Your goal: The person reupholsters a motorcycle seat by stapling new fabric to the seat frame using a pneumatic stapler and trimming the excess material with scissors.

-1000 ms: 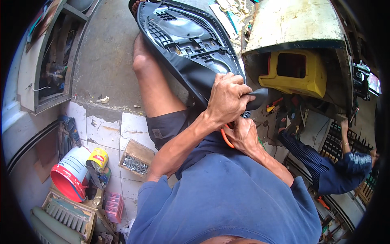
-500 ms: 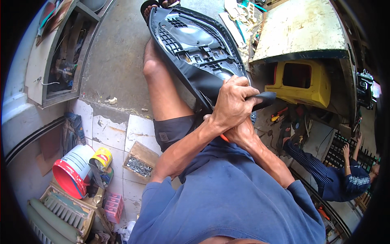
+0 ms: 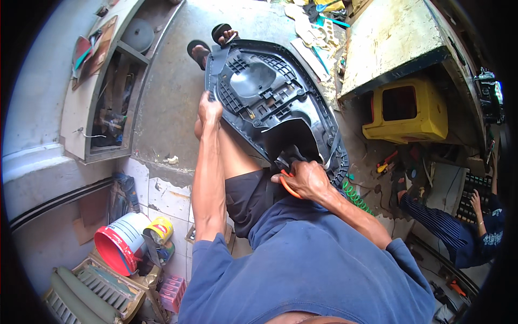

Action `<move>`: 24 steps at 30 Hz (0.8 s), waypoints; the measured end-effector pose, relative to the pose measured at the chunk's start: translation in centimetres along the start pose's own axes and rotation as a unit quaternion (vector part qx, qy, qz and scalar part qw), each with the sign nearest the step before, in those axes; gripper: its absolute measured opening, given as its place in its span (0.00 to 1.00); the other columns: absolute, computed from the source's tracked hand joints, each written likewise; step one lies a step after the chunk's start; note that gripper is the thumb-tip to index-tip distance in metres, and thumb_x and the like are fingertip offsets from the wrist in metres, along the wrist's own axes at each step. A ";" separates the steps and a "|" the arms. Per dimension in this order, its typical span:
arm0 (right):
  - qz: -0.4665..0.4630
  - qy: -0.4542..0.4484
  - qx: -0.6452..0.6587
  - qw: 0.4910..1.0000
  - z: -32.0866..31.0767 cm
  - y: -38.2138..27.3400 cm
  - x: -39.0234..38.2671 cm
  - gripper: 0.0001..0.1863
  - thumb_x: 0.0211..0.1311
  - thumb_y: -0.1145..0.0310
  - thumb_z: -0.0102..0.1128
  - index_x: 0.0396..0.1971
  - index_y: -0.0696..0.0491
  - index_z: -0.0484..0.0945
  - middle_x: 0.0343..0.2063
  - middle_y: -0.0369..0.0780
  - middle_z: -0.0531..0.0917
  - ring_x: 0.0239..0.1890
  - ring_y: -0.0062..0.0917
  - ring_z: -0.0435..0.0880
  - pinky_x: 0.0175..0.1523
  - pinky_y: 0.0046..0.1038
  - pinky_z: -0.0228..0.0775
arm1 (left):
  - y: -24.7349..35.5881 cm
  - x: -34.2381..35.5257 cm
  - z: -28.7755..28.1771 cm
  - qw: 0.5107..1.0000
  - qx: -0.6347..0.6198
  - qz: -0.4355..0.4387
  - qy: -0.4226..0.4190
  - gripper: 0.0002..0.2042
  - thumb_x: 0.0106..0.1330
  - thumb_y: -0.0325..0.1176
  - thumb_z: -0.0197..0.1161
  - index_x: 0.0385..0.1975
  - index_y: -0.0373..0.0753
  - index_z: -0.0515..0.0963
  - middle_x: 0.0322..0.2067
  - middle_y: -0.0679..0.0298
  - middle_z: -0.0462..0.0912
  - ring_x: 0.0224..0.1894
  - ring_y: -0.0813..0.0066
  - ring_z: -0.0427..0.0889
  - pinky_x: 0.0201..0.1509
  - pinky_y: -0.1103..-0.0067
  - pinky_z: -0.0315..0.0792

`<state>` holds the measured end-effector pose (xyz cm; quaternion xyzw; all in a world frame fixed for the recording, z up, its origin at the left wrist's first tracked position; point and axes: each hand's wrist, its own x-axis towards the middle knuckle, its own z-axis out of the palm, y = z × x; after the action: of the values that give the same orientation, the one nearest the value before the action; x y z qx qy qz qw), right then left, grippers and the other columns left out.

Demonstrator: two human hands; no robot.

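Observation:
A black motorcycle seat (image 3: pixel 253 78) lies underside up across my lap, its ribbed plastic base showing. Black cover material wraps the rim, and a loose flap (image 3: pixel 294 132) of it folds up at the near end. My left hand (image 3: pixel 209 110) is closed on the seat's left edge. At the near end, my right hand (image 3: pixel 310 181) grips orange-handled scissors (image 3: pixel 290 186) beside the flap. Their blades are hidden among the dark material, so I cannot tell whether they touch it.
A yellow plastic stool (image 3: pixel 410 113) lies under a worn cabinet (image 3: pixel 394 48) at right. Another person (image 3: pixel 442 229) sits at far right. A green coiled hose (image 3: pixel 356 200) runs beside my right forearm. At left stand an open cabinet (image 3: pixel 110 102), a red-rimmed bucket (image 3: pixel 121 243) and a yellow can (image 3: pixel 160 229).
My left hand has moved from beside my right hand to the seat's left edge. The seat has turned, the strip of cover is out of my right hand, and the orange handles show more.

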<state>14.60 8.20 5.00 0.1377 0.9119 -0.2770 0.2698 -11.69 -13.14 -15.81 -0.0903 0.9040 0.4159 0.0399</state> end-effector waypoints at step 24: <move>-0.172 0.015 -0.123 0.977 -13.9 14.7 -5.0 0.30 0.43 0.41 0.81 0.30 0.54 0.83 0.20 0.46 0.84 0.29 0.46 0.86 0.35 0.43 0.76 | 15.1 -33.0 -15.0 0.947 0.259 0.190 -0.027 0.07 0.65 0.35 0.68 0.27 0.42 0.84 0.22 0.58 0.84 0.21 0.54 0.83 0.25 0.63 0.76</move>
<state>18.82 27.64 11.31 -0.0507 0.9530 -0.2031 0.2190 17.77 -10.60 10.06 0.1077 0.9796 0.1694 0.0072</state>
